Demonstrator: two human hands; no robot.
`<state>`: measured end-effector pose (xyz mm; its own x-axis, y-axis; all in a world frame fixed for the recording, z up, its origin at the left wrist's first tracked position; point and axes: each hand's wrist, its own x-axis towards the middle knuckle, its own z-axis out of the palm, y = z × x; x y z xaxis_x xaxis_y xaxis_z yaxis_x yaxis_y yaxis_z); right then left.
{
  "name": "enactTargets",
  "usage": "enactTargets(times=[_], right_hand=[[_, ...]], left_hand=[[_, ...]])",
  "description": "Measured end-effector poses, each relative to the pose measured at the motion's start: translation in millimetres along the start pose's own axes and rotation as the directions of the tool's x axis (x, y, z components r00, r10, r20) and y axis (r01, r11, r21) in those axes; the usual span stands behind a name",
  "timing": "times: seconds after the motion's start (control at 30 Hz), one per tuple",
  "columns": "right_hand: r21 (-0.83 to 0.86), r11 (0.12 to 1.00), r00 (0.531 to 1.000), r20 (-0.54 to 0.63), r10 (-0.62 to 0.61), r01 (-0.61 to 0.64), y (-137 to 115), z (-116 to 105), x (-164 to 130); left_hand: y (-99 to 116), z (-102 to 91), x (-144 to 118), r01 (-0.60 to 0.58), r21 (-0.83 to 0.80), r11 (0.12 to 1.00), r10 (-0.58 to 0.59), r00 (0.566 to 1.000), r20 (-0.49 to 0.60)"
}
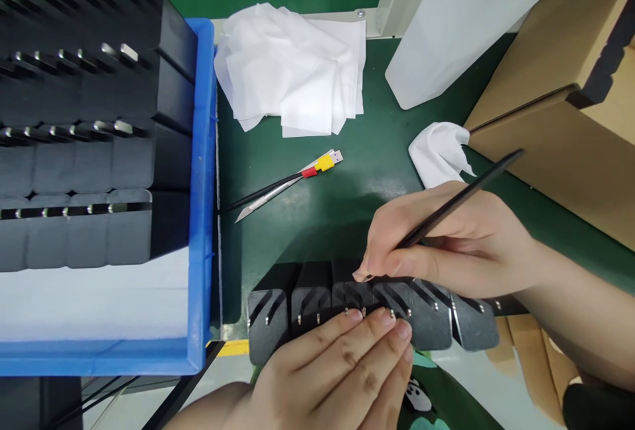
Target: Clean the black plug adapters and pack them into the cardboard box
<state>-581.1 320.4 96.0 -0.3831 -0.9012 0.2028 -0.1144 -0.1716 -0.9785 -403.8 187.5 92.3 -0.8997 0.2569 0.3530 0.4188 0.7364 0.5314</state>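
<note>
Green bench: blue bin (202,172) holds black chargers (89,152); right hand (446,245) pinches stylus (461,198), left hand (342,364) lies flat, open.

Six black plug adapters (364,314) stand in one row on the counter (347,205). Four rows of the same adapters fill one blue bin (201,218); their number cannot be told. One stack of white cloths (292,73), one crumpled cloth (439,152), one cardboard box (560,106), one knife (268,198).

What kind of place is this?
Probably a factory workbench. A blue bin holds rows of black chargers, more chargers line the green mat, and the right hand works them with a thin tool.
</note>
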Motion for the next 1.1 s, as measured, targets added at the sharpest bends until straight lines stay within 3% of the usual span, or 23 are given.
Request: enactTargets(times=[0.2,0.3,0.4,0.47,0.53,0.7,0.9,1.03,1.1], right_hand=[[0.164,0.986,0.998,-0.059,0.005,0.005,-1.2,1.6,2.2],[0.191,0.98,0.994,-0.09,0.07,-0.052,-9.7,-6.1,2.3],[-0.005,0.989,0.985,0.086,0.146,-0.146,-17.2,-15.0,4.3],[-0.185,0.967,0.943,0.254,0.217,-0.173,-17.2,-16.4,7.3],[-0.312,0.929,0.905,0.305,0.298,-0.201,-13.9,-13.5,10.2],[-0.405,0.878,0.93,0.146,0.338,-0.256,-10.5,-3.1,10.3],[-0.451,0.85,0.91,0.164,0.379,-0.273,-12.4,2.9,14.5],[-0.512,0.8,0.928,0.016,0.372,-0.312,-8.0,8.6,23.1],[-0.476,0.816,0.912,0.068,0.405,-0.327,-8.2,10.0,24.7]], left_hand=[[-4.5,-1.3,1.3,-0.032,0.021,0.999,0.032,0.999,-0.005],[-6.5,-3.1,-0.6,-0.099,0.028,0.995,0.099,0.995,0.029],[-4.2,-5.9,-6.7,-0.13,0.032,0.991,0.129,0.991,0.018],[-1.5,-8.1,-11.7,-0.108,0.04,0.993,0.108,0.994,0.013],[0.1,-10.0,-15.6,-0.096,0.044,0.994,0.096,0.995,0.014],[-3.3,-13.5,-17.0,-0.097,0.024,0.995,0.095,0.992,0.08],[-6.8,-17.1,-14.0,-0.105,-0.024,0.994,0.105,0.994,0.012],[-7.5,-15.6,-14.3,-0.112,-0.071,0.991,0.111,0.994,-0.016],[-8.3,-15.2,-14.2,-0.107,-0.072,0.992,0.106,0.994,-0.012]])
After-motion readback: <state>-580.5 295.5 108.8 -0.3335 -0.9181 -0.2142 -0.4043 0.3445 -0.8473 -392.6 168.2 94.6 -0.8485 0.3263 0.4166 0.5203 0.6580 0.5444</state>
